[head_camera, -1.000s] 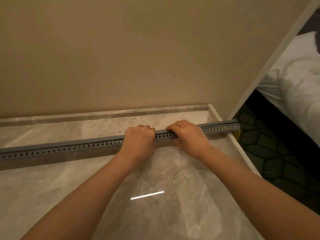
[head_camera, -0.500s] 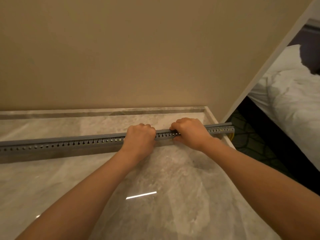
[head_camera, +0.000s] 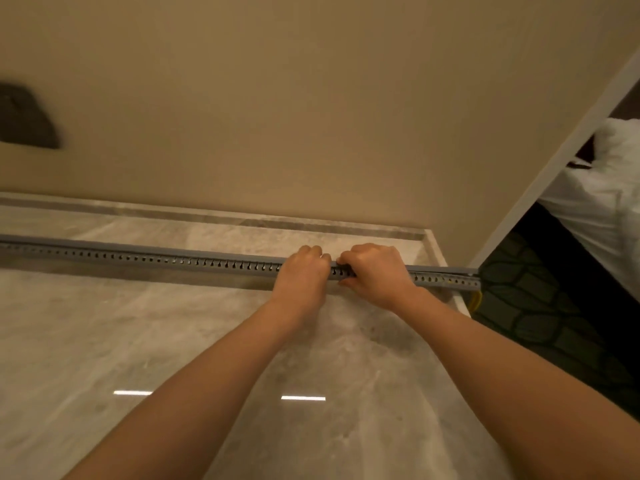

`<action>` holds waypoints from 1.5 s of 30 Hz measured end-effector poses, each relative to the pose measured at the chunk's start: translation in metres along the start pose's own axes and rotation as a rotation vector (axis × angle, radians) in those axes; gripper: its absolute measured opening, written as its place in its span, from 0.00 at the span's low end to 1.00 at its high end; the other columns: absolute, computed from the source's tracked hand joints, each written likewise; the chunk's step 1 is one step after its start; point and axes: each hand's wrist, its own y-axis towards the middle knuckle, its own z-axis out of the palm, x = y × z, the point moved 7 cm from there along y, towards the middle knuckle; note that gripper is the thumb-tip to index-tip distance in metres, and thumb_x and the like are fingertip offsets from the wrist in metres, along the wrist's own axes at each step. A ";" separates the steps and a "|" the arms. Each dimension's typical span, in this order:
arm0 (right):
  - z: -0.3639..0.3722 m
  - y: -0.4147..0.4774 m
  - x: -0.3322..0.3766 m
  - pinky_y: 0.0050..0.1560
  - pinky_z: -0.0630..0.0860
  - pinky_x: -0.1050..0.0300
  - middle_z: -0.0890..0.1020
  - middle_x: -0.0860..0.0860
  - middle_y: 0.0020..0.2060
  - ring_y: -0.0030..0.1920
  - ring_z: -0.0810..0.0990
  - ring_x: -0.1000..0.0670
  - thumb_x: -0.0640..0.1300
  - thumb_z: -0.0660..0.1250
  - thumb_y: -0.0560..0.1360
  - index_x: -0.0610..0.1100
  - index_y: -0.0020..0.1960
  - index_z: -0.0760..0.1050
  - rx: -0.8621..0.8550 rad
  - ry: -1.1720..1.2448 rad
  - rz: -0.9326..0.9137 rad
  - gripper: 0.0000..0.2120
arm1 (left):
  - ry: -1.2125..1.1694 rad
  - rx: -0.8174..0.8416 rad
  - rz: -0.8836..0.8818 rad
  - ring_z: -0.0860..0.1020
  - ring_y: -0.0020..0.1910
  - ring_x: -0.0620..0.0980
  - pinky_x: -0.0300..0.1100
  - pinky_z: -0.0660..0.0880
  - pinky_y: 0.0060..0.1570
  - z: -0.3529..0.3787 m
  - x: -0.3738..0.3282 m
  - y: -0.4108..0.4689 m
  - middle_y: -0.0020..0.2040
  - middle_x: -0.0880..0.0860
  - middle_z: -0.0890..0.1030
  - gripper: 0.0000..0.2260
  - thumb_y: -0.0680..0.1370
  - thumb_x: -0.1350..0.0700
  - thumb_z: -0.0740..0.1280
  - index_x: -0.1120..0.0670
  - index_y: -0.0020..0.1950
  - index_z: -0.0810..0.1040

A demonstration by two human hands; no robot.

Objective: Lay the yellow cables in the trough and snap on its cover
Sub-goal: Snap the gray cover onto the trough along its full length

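A long grey slotted cable trough (head_camera: 145,259) lies across the marble counter (head_camera: 138,341), its right end past the counter's edge. Its grey cover (head_camera: 173,250) sits along the top; near the right end a thin gap shows between cover and trough. My left hand (head_camera: 301,275) and my right hand (head_camera: 375,273) grip the trough side by side, fingers curled over the cover and thumbs on the front wall. A loop of yellow cable (head_camera: 476,301) hangs out of the right end. The cables inside are hidden.
A beige wall (head_camera: 311,116) rises right behind the counter, with a dark blurred shape (head_camera: 24,119) at the left. The counter ends at the right over dark patterned carpet (head_camera: 540,306). White bedding (head_camera: 609,202) lies beyond a white frame.
The view has swung left and up, so more of the trough's left part shows. Both hands stay gripped on the trough, now closer together.
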 end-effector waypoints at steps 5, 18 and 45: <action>0.001 0.002 -0.002 0.40 0.68 0.55 0.81 0.48 0.47 0.48 0.78 0.45 0.52 0.64 0.74 0.45 0.53 0.76 -0.040 0.028 -0.061 0.13 | 0.051 0.005 -0.092 0.72 0.57 0.54 0.46 0.67 0.57 0.004 -0.013 0.006 0.55 0.55 0.76 0.10 0.76 0.60 0.63 0.57 0.57 0.74; 0.009 -0.016 -0.016 0.41 0.69 0.55 0.80 0.50 0.49 0.52 0.75 0.47 0.49 0.64 0.73 0.47 0.57 0.75 -0.124 0.187 -0.062 0.13 | 0.189 0.048 -0.050 0.72 0.57 0.54 0.45 0.71 0.51 0.005 -0.016 0.007 0.56 0.56 0.76 0.10 0.79 0.57 0.61 0.59 0.58 0.73; 0.004 -0.024 -0.044 0.45 0.71 0.53 0.80 0.48 0.50 0.51 0.77 0.45 0.50 0.65 0.73 0.45 0.57 0.75 0.003 0.071 -0.168 0.15 | 0.169 0.014 0.024 0.75 0.51 0.55 0.45 0.70 0.43 0.004 -0.022 0.007 0.51 0.55 0.78 0.12 0.77 0.50 0.63 0.58 0.53 0.74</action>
